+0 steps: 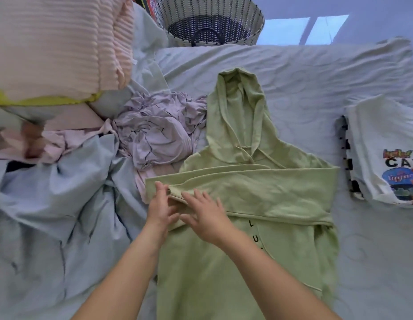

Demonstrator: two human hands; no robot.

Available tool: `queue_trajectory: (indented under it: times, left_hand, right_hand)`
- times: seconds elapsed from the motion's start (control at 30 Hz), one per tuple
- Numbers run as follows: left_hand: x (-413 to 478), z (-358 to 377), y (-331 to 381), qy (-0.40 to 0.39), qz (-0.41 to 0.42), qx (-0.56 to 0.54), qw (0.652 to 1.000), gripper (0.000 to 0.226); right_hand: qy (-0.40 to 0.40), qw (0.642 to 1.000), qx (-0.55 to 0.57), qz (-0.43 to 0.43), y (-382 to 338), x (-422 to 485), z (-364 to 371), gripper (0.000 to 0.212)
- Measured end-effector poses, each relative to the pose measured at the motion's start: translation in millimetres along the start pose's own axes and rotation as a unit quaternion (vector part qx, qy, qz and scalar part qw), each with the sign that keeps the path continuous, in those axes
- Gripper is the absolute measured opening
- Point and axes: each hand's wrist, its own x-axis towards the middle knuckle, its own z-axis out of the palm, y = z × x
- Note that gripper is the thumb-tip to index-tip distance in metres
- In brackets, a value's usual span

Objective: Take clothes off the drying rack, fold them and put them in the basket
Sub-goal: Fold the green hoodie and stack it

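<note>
Closest in, two bare forearms reach out over the lower body of a green hoodie (200, 273), spread face-up on the bed (304, 72). One sleeve (270, 188) is already folded across the chest, and both hands sit on its cuff end.

The right hand (207, 215) lies flat on the fabric with its fingers spread, pressing and gripping nothing. The left hand (160, 204) has near-straight fingers at the cuff (175, 192); whether it is pinching the edge I cannot tell.

This looks like mid-fold. The hood (237, 107) lies unfolded beyond the hands and the body is at full length under the wrists, so there is plenty left on this garment.

Well off to the right of the hands, a white printed T-shirt (385, 139) looks folded but is not in the basket (256, 24). The basket stands far beyond the fingertips and shows no clothes inside.

Just left of the hands and beyond them a crumpled lilac garment (159, 130) waits, with pale blue cloth (62, 204) bunched further left. No drying rack is in view.
</note>
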Motion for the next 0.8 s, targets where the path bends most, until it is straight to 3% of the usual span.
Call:
queue_trajectory:
  times: [0.07, 0.17, 0.3, 0.43, 0.5, 0.63, 0.8]
  left_hand:
    - [7.8, -0.9, -6.2, 0.02, 0.03, 0.112, 0.993, 0.049]
    - [19.0, -1.8, -11.9, 0.05, 0.103, 0.245, 0.963, 0.066]
    - [21.1, 1.7, -11.1, 0.086, 0.223, 0.341, 0.909, 0.024]
    - [4.4, 1.3, -21.3, 0.103, 0.374, 0.373, 0.843, 0.024]
    - [-6.4, -0.4, -27.8, 0.096, 0.409, 0.371, 0.828, 0.031]
    - [-5.5, -7.3, -35.8, 0.096, 0.392, 0.353, 0.844, 0.039]
    - [-1.1, -8.4, -34.1, 0.062, 0.366, 0.352, 0.859, 0.051]
  right_hand:
    - [0.016, 0.999, 0.016, 0.026, 21.3, -1.0, -1.1, 0.054]
    - [0.164, 0.984, 0.009, 0.072, 60.1, 2.9, -24.9, 0.044]
    - [0.3, 0.939, -0.067, 0.152, 109.7, 11.4, -73.4, 0.036]
    - [0.288, 0.93, -0.122, 0.192, 137.9, 24.2, -102.5, 0.032]
    - [0.249, 0.937, -0.121, 0.211, 141.5, 29.9, -110.5, 0.027]
    - [0.168, 0.934, -0.196, 0.248, 142.1, 33.9, -120.9, 0.032]
    - [0.141, 0.929, -0.197, 0.28, 151.2, 32.6, -126.2, 0.032]
